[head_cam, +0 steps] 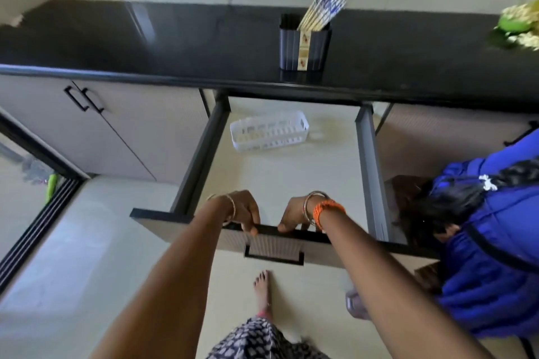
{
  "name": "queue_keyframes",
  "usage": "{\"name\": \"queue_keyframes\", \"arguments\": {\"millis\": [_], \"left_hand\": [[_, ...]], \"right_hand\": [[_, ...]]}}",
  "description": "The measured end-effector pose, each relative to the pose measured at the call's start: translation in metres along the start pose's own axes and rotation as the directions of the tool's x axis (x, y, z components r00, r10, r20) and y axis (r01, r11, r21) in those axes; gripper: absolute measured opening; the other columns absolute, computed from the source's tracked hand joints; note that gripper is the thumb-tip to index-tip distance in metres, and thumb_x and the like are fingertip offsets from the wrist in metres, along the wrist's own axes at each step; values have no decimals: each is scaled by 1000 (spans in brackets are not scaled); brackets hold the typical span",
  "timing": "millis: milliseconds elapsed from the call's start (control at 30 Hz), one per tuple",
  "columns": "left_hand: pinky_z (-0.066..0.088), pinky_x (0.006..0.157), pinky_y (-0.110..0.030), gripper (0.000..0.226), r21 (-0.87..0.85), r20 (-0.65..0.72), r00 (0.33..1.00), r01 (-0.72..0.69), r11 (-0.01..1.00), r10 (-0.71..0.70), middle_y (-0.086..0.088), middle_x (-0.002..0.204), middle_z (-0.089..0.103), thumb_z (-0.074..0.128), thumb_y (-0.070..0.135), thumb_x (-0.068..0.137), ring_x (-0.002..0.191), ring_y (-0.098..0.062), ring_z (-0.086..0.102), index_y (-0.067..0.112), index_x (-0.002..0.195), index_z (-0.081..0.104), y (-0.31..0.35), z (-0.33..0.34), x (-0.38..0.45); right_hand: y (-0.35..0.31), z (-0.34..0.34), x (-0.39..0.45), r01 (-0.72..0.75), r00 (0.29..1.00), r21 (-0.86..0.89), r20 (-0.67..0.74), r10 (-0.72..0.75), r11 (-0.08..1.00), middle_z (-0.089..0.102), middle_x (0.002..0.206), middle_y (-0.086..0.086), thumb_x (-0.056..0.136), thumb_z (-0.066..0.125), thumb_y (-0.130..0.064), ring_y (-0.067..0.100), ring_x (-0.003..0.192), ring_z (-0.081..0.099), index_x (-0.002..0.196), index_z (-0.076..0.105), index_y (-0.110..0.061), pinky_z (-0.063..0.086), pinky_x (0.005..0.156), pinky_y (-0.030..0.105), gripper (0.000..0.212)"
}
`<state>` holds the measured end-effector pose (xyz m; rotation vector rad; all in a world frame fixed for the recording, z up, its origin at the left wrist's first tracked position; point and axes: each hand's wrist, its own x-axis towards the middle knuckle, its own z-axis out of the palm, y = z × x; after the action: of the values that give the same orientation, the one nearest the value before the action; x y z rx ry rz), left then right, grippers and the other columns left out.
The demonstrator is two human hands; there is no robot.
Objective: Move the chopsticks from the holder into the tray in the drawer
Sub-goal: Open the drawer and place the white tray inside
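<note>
Glossy black countertop (145,38) across upper frame, pale tiled wall behind, beige floor below. One dark ribbed holder (305,48) upper centre; blue-patterned pale chopsticks (320,10) bundled inside, leaning right, count unclear. One white slotted tray (269,130) in open drawer (201,140), mid-frame. Left hand (243,213), right hand (294,217): fingers curled over drawer's front edge.

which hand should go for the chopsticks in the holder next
Probably the right hand. Both hands grip the drawer front, but the holder with the chopsticks stands on the counter to the right, nearer that hand than the left hand.
</note>
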<state>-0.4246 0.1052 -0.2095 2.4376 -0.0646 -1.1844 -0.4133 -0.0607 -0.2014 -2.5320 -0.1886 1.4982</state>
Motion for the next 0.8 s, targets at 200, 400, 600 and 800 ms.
{"name": "queue_keyframes", "arguments": {"millis": [200,400,600,800], "left_hand": [[53,60,-27,23,-321,-7,1000,-24,947,23,-1,79,67,57,-2,81,74,-16,63,18,81,69,2,-42,23],[44,96,-35,41,-180,-609,791,-201,963,51,-20,128,57,56,2,84,116,-36,55,7,125,54,-17,-114,100],[23,115,-34,76,169,-362,912,-142,975,195,-13,152,26,57,12,86,141,-29,26,14,148,13,-33,-170,169],[36,106,-35,47,359,-182,973,-66,931,139,-10,141,46,44,11,91,129,-31,43,20,138,39,-38,-174,208]], "right_hand": [[-12,-51,12,-5,1000,47,7,5,999,63,97,9,92,51,-19,24,82,63,107,63,-7,52,78,35,23],[-15,-134,57,-79,862,-15,-503,61,997,54,129,23,91,41,-8,38,118,55,122,52,1,46,93,37,34],[-22,-207,114,-135,850,-108,-524,59,985,56,128,17,89,46,-1,32,119,55,121,55,-2,44,99,36,33],[-22,-223,179,-101,938,-263,-346,4,960,56,131,17,86,49,-1,32,119,56,130,51,-3,42,104,42,44]]}}
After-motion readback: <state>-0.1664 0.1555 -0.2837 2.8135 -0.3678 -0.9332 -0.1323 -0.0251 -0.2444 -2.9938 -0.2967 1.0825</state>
